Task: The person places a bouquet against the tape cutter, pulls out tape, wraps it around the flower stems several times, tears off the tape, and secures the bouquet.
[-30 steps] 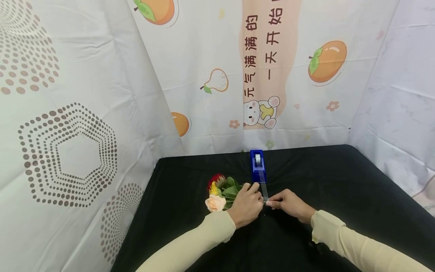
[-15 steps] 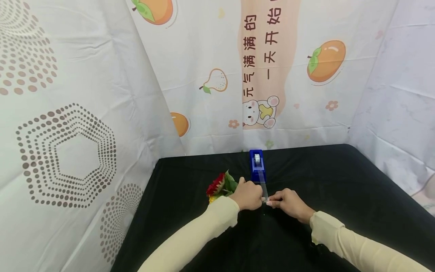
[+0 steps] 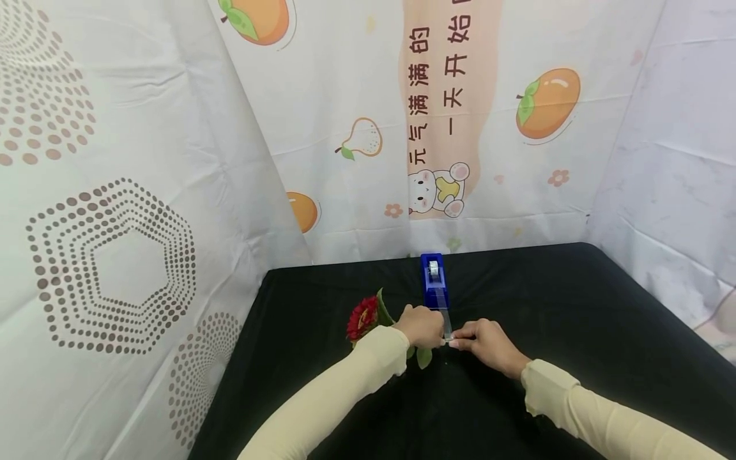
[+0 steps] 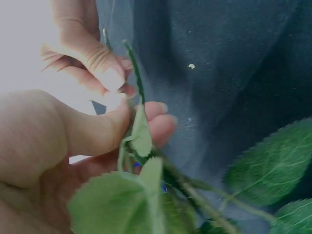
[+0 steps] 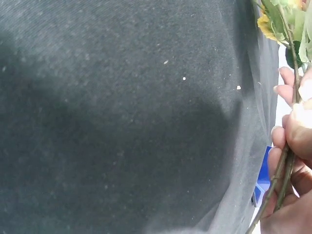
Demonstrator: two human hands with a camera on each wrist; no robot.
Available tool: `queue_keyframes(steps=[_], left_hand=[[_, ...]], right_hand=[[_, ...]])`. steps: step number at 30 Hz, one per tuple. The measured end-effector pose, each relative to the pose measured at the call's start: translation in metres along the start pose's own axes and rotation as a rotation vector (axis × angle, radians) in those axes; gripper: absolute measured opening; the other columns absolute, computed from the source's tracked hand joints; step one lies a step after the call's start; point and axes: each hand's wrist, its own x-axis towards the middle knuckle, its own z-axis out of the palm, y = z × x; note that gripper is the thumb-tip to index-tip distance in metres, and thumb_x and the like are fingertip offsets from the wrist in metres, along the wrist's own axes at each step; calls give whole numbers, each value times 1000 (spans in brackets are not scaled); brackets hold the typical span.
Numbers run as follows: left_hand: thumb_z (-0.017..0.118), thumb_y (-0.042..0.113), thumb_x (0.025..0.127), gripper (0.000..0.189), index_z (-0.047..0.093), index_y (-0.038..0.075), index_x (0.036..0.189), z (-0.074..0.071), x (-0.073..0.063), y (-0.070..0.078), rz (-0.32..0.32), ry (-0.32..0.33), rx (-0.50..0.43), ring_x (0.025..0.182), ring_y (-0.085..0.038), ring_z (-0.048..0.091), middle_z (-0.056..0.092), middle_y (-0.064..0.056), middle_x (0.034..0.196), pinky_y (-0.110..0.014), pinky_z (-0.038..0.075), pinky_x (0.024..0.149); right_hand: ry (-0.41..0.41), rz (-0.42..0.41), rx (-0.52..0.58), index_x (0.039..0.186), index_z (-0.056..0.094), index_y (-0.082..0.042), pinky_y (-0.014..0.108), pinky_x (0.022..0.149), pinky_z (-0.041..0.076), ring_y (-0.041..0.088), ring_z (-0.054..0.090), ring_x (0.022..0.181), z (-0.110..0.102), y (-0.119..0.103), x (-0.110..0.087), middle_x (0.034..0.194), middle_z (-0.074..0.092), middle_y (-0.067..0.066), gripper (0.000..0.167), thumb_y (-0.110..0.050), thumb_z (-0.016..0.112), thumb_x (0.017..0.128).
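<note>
My left hand (image 3: pixel 422 326) grips a small bunch of flowers by their green stems (image 4: pixel 134 73), the thumb pressed over them. A red flower (image 3: pixel 362 318) faces out to the left, and a yellow flower (image 5: pixel 266 27) shows in the right wrist view. Close on the right, my right hand (image 3: pixel 487 345) pinches the stem ends between thumb and fingers. A strip of clear tape (image 3: pixel 446 324) runs from the blue tape dispenser (image 3: pixel 434 298) down to the fingertips of both hands. Where the tape meets the stems is too small to make out.
A black cloth (image 3: pixel 540 294) covers the table, with small pale specks on it. White printed curtains (image 3: pixel 356 172) stand behind and at both sides. The tape dispenser is near the table's back edge.
My left hand has turned the bunch over; the peach flower has gone out of sight in the head view and the red one faces outward. The right hand stays nearly in place.
</note>
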Motion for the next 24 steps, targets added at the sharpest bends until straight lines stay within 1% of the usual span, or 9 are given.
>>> queue_keyframes(steps=[3, 8, 12, 15, 17, 21, 24], left_hand=[[73, 37, 96, 37, 61, 21, 65, 4, 0, -2, -8, 56, 30, 66, -10, 51, 57, 8, 64, -32, 32, 74], [75, 37, 94, 38, 61, 22, 62, 9, -1, -4, 9, 136, 53, 70, -10, 49, 56, 10, 63, -32, 31, 73], [74, 37, 94, 37, 62, 24, 62, 14, -2, -5, 25, 197, 96, 78, -12, 49, 56, 11, 66, -33, 31, 74], [73, 37, 94, 33, 62, 25, 65, 21, -4, -5, 46, 258, 156, 82, -13, 49, 59, 11, 69, -34, 32, 77], [72, 38, 94, 30, 65, 26, 69, 25, -4, -5, 64, 295, 203, 83, -13, 48, 61, 12, 71, -34, 32, 77], [75, 41, 92, 22, 71, 28, 75, 31, -6, -7, 100, 363, 279, 82, -13, 44, 65, 14, 73, -33, 31, 75], [77, 38, 89, 19, 72, 29, 73, 34, -8, -8, 127, 419, 327, 82, -13, 43, 68, 13, 75, -33, 29, 74]], right_hand=[[11, -2, -5, 100, 83, -12, 26, 67, 51, 8, 60, 74, 0, 0, 1, 86, 71, -10, 11, -17, 77, 93], [27, 17, -14, 100, 83, -14, 25, 66, 51, 7, 59, 72, 0, -2, 1, 84, 71, -11, 11, -19, 78, 92], [28, 48, 0, 100, 83, -14, 25, 67, 51, 8, 62, 76, -1, -3, 1, 90, 74, -8, 12, -23, 79, 92], [2, 93, 28, 101, 83, -15, 26, 68, 52, 10, 63, 79, -2, -4, 2, 95, 76, -5, 14, -25, 79, 92], [-32, 129, 53, 102, 82, -15, 28, 69, 51, 12, 62, 80, -3, -4, 3, 98, 75, -3, 14, -25, 78, 93], [-104, 170, 84, 103, 81, -14, 33, 70, 48, 16, 59, 79, -5, -3, 5, 94, 72, -2, 17, -28, 72, 98], [-164, 182, 97, 102, 80, -13, 36, 71, 46, 18, 58, 79, -6, -4, 6, 89, 69, 0, 24, -31, 65, 103]])
